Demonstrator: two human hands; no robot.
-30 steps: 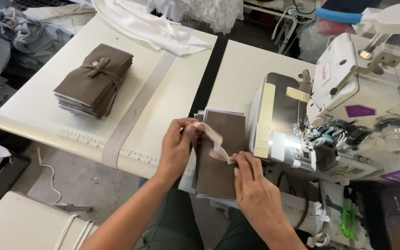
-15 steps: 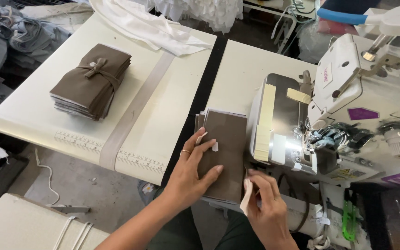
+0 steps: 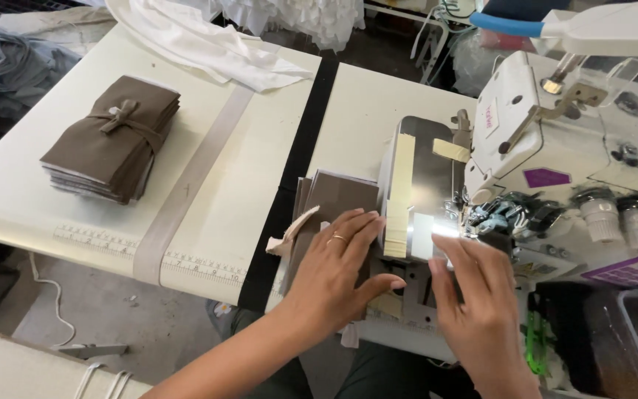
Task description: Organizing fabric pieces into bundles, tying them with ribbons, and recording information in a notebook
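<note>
Left hand [image 3: 337, 270] now spread flat, open, on brown fabric stack [image 3: 334, 207], right hand [image 3: 478, 307] moved up beside sewing machine [image 3: 555, 140], fingers extended, perhaps pressing fabric edge, pale strip [image 3: 289, 233] released.

Flat brown fabric pieces [image 3: 337, 203] beside sewing machine [image 3: 555, 140]

under my left hand [image 3: 334, 270] a stack of flat brown matt cloth pieces [image 3: 337, 203] is lying smooth, and a pale strip of soft cloth [image 3: 291, 233] is curling off its edge. my right hand [image 3: 478, 307] is resting by the glossy metal plate of the white hard-plastic sewing machine [image 3: 426, 185], which is shining under its lamp. the cream table top [image 3: 260, 177] is looking smooth and matt. a tied bundle of brown matt cloth [image 3: 112, 137] and a crumpled white cloth [image 3: 208, 44] are lying on it.
</note>
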